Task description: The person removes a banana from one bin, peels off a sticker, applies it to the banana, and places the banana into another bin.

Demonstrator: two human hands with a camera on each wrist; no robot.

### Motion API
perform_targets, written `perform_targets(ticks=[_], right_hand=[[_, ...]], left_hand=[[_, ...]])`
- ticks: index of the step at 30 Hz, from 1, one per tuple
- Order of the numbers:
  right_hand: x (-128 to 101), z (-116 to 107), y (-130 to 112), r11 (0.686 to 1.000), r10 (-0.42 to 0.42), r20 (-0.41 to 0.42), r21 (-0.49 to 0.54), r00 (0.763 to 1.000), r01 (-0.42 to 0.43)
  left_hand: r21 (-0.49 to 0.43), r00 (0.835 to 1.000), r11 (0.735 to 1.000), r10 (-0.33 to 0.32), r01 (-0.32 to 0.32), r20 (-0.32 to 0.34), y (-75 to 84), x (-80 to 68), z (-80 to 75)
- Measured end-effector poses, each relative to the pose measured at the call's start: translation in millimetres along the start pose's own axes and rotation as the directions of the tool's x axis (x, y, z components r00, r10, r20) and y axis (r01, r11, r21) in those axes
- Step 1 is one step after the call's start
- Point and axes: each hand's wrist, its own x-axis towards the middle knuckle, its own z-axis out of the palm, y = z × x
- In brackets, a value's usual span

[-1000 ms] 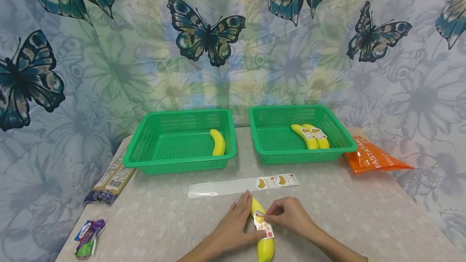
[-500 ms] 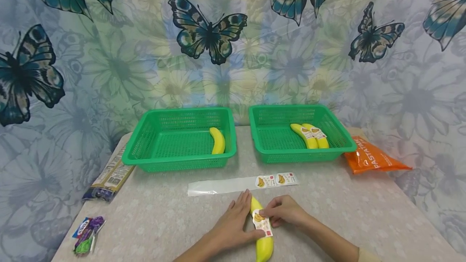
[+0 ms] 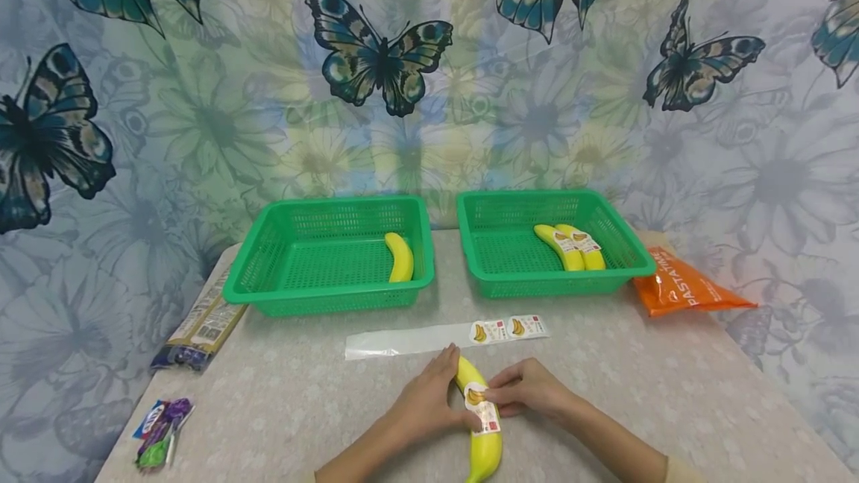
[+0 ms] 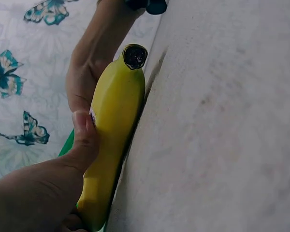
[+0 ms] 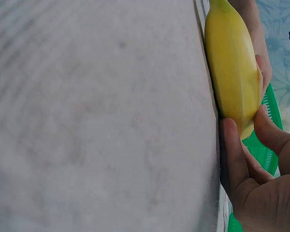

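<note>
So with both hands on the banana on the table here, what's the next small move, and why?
Probably smooth the sticker flat with the right hand while the left hand steadies the banana. The label already wraps the fruit with fingers of both hands on it, and the two bananas in the right basket carry similar labels.

Soft, even light fills the head view, leaving faint shadows under the two green mesh plastic baskets [image 3: 329,256]. Edges bow with wide-angle distortion. Both wrist views are close and slightly blurred.
</note>
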Motion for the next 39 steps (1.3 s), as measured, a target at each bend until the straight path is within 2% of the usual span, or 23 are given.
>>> perform_targets(ticks=[4, 8, 14, 18, 23, 26, 29, 35, 39], right_hand=[[0.8, -1.0, -1.9, 1.000, -0.002, -0.006, -0.005, 1.000, 0.002], [1.2, -0.5, -4.4, 1.000, 0.009, -0.006, -0.011, 1.000, -0.009], [2.0, 0.7, -6.9, 0.999, 0.011, -0.013, -0.032, 1.000, -0.011], [1.0, 2.0, -9.9, 0.998, 0.011, -0.016, -0.056, 1.000, -0.012], [-1.6, 1.9, -15.4, 0.994, 0.015, 0.003, -0.105, 1.000, -0.015], [-3.8, 0.5, -22.1, 0.980, 0.025, 0.012, -0.199, 1.000, -0.022], [-5.4, 1.4, -28.9, 0.951, 0.047, -0.007, -0.305, 0.999, -0.047], [-3.3, 11.3, -32.7, 0.906, 0.061, -0.085, -0.414, 0.994, -0.091], [-1.5, 15.6, -30.5, 0.904, 0.048, -0.102, -0.419, 0.994, -0.086]], left_hand=[[0.005, 0.999, 1.000, 0.000, 0.001, -0.053, 1.4, 4.3, -2.4], [0.056, 0.993, 0.998, 0.019, -0.012, -0.112, 2.2, 7.9, -4.4], [0.150, 0.974, 0.987, 0.080, -0.049, -0.211, 0.2, 13.1, -7.1], [0.181, 0.964, 0.981, 0.114, -0.071, -0.239, -2.9, 14.4, -7.7], [0.163, 0.970, 0.983, 0.123, -0.089, -0.210, -8.7, 14.5, -7.4], [0.134, 0.981, 0.986, 0.115, -0.095, -0.156, -12.1, 12.9, -9.1], [0.110, 0.988, 0.989, 0.113, -0.102, -0.103, -13.8, 10.8, -12.8], [0.091, 0.987, 0.984, 0.158, -0.154, -0.030, -19.3, 10.6, -22.6], [0.031, 0.985, 0.985, 0.169, -0.168, -0.035, -20.6, 19.4, -32.0]])
